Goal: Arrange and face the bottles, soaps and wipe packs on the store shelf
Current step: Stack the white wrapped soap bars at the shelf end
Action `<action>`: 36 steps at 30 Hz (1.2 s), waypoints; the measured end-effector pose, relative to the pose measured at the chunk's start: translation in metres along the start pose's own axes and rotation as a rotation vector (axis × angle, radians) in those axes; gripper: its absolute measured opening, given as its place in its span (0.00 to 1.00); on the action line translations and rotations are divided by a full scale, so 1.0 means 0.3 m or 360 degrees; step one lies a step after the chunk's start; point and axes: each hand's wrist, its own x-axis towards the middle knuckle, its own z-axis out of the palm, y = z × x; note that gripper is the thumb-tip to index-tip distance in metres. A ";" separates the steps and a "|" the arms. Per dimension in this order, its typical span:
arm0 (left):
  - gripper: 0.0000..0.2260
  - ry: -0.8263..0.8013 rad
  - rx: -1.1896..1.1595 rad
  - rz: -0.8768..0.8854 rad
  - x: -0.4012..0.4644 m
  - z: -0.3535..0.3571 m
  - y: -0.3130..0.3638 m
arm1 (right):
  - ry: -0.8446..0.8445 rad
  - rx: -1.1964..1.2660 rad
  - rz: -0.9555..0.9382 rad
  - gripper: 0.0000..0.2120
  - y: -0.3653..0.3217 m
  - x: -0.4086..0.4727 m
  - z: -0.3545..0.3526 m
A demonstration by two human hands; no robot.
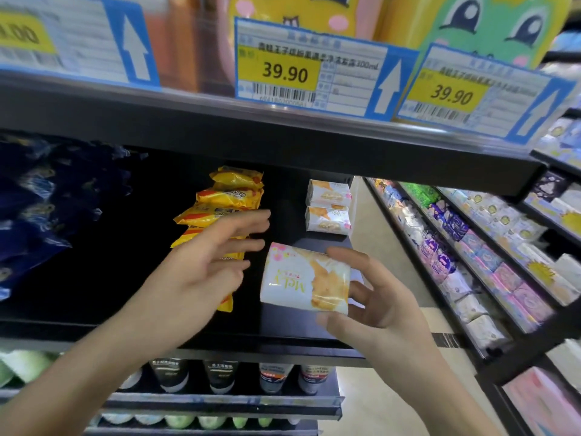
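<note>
Head view, looking into a dark store shelf. Right hand curled round a white soap pack with pink and orange print, thumb on the pack's near lower edge, fingertips over its right end, pack tilted and lifted off the shelf board. Just left of that grip, left hand with fingers straight and spread, holding nothing, hovering in front of a leaning stack of yellow soap packs; contact with the stack impossible to tell. Beyond the held pack, further back on the shelf, two matching white soap packs stacked one on the other. Far left of both hands, dark blue packs filling that end of the shelf. Above the grip, price labels reading 39.90 along the upper shelf edge, with yellow and green cartoon bottles behind them. Below the hands, a row of upright tubes on the next shelf down. Right of the held pack, across the aisle, long shelves of pastel packs.
</note>
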 end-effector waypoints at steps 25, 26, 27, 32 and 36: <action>0.15 0.0109 0.0111 0.0170 -0.087 0.123 0.000 | -0.0052 0.0079 0.0401 0.23 -0.052 -0.041 0.011; 0.15 0.0105 0.0074 0.0152 -0.086 0.127 0.002 | -0.0049 0.0049 0.0384 0.23 -0.053 -0.043 0.010; 0.14 0.0108 0.0044 0.0128 -0.085 0.131 0.006 | -0.0034 0.0022 0.0365 0.24 -0.053 -0.046 0.011; 0.11 0.0186 -0.0133 -0.0033 -0.074 0.147 0.025 | 0.0145 -0.0073 0.0197 0.26 -0.044 -0.061 0.014; 0.10 0.0238 -0.0303 -0.0213 -0.057 0.147 0.033 | 0.0232 -0.0338 -0.0010 0.31 -0.037 -0.078 0.003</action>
